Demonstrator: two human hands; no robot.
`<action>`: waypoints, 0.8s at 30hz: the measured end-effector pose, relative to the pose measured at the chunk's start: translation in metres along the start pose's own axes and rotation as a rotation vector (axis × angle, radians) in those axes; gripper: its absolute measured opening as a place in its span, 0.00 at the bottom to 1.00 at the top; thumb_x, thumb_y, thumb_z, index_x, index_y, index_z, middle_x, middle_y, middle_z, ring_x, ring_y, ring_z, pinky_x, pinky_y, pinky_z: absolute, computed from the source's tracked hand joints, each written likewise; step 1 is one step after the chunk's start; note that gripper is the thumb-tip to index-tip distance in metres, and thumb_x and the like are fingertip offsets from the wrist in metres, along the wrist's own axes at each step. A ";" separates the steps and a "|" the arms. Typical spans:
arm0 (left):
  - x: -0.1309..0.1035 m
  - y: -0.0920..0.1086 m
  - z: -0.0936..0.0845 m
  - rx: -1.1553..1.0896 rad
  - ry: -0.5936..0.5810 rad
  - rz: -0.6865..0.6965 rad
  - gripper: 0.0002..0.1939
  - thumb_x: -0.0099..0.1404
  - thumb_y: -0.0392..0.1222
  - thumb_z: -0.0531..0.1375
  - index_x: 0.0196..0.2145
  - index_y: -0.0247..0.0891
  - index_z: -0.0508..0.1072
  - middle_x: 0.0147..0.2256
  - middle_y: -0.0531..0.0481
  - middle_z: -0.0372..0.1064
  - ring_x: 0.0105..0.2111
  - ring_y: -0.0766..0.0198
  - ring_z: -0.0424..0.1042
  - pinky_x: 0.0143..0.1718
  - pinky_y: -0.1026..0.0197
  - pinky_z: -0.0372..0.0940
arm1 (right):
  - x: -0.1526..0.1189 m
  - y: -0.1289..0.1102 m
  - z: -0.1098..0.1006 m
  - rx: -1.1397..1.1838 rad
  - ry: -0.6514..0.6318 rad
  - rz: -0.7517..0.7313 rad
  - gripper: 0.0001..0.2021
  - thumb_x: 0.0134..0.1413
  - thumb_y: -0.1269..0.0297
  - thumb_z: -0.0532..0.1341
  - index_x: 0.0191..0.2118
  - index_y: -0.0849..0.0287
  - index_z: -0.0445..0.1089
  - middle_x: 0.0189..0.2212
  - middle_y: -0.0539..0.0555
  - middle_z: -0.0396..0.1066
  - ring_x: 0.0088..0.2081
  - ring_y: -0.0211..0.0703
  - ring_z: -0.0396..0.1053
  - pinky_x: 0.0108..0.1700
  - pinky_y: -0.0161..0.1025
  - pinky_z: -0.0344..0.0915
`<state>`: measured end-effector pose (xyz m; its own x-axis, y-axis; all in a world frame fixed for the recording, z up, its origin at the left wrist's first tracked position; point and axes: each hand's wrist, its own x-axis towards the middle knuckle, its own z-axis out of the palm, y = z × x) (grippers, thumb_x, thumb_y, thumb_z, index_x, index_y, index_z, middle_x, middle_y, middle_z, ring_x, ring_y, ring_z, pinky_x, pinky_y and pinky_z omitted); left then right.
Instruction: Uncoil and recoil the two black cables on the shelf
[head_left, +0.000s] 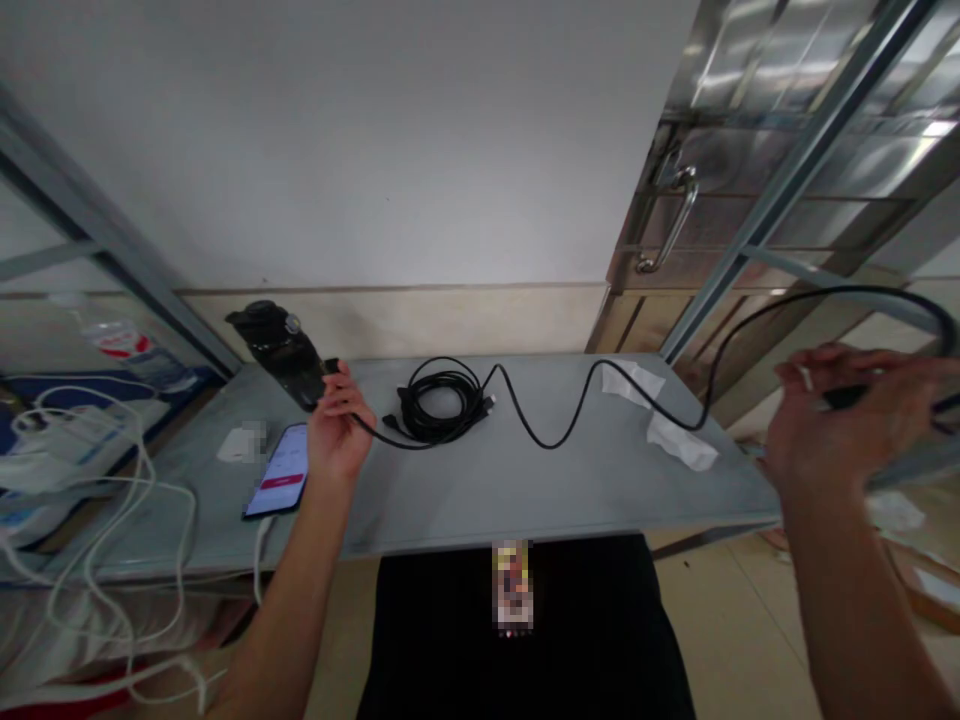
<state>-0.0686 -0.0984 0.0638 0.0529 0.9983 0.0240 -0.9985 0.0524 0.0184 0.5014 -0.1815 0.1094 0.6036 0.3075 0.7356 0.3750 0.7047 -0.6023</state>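
Note:
My left hand is closed on one black plug end of a cable, raised over the table beside a dark water bottle. From there the black cable runs along the grey table, waves to the right and rises in an arc. At the far right my right hand is closed around a black piece of the cable, held up past the table's end; some fingers are blurred. Between the hands lies a coiled bundle of black cable with connector ends sticking out.
A lit phone lies at the left of the table, near a white item. Crumpled tissues lie at the right. White cords and a clear bottle crowd the far left. Metal posts flank the table.

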 end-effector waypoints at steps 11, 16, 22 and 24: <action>0.004 -0.029 -0.048 0.218 0.213 -0.116 0.20 0.89 0.37 0.46 0.64 0.34 0.74 0.36 0.48 0.83 0.31 0.70 0.84 0.33 0.73 0.78 | -0.109 -0.033 0.159 0.177 -0.514 0.254 0.25 0.82 0.37 0.49 0.40 0.51 0.65 0.44 0.59 0.77 0.49 0.50 0.79 0.51 0.51 0.79; -0.008 -0.040 -0.055 0.484 0.262 -0.063 0.20 0.88 0.40 0.50 0.63 0.30 0.78 0.51 0.34 0.86 0.52 0.53 0.88 0.54 0.53 0.84 | -0.181 -0.039 0.199 0.185 -0.981 0.207 0.23 0.87 0.46 0.46 0.45 0.53 0.70 0.52 0.60 0.79 0.55 0.47 0.78 0.62 0.47 0.76; -0.034 -0.045 -0.054 0.690 0.262 -0.146 0.27 0.89 0.51 0.50 0.62 0.28 0.81 0.58 0.31 0.83 0.58 0.48 0.85 0.57 0.52 0.83 | -0.250 -0.039 0.218 -0.006 -1.495 -0.266 0.14 0.86 0.54 0.55 0.54 0.58 0.74 0.58 0.62 0.78 0.59 0.51 0.78 0.64 0.47 0.74; -0.040 -0.043 -0.049 0.727 0.283 -0.180 0.30 0.89 0.54 0.49 0.61 0.27 0.81 0.59 0.28 0.82 0.59 0.47 0.85 0.57 0.52 0.83 | -0.263 -0.037 0.217 -0.097 -1.561 -0.388 0.16 0.85 0.53 0.56 0.52 0.59 0.75 0.55 0.61 0.80 0.55 0.52 0.81 0.60 0.46 0.76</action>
<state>-0.0288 -0.1397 0.0126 0.1082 0.9497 -0.2939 -0.7084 0.2811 0.6474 0.1768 -0.1496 0.0053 -0.7814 0.4905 0.3857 0.4045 0.8689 -0.2854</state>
